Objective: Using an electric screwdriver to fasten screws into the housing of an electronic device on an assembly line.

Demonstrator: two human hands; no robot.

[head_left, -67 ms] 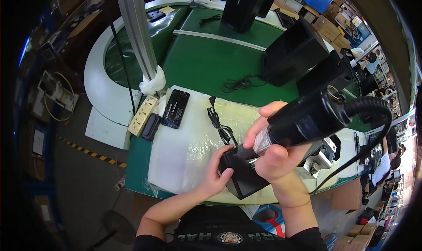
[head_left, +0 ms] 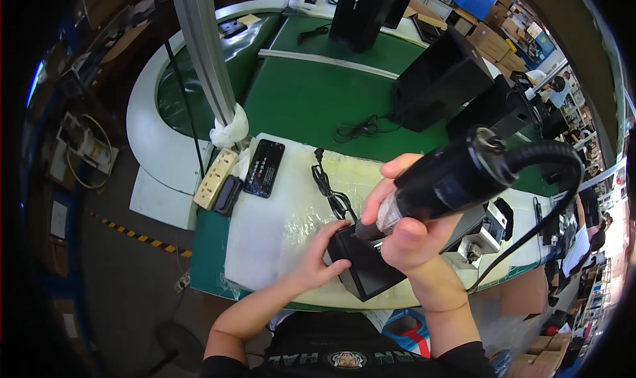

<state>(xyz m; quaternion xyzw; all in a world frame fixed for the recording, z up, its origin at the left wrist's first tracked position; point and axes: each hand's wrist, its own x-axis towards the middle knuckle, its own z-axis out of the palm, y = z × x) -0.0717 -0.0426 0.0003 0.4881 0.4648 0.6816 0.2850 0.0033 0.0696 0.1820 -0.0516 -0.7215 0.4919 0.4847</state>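
My right hand is wrapped round a black cylindrical power tool, with a thick ribbed sleeve and cable at its upper end. Its lower part is bound in clear wrap, and a dark ribbed tip points down to the left at a black box. Whether that tip touches the box, I cannot tell. The box lies tilted at the mat's near edge. My left hand grips its left end, thumb on the near face and fingers over the far edge. A black power cord with a plug trails beyond it.
A smartphone, a cream power strip and a dark purple case lie left on the padded mat. Larger black boxes stand on the green belt. A metal post rises at left. A white fixture sits at right.
The tool in my right hand has shifted slightly to the left. My left hand keeps its hold on the box, which has barely moved.
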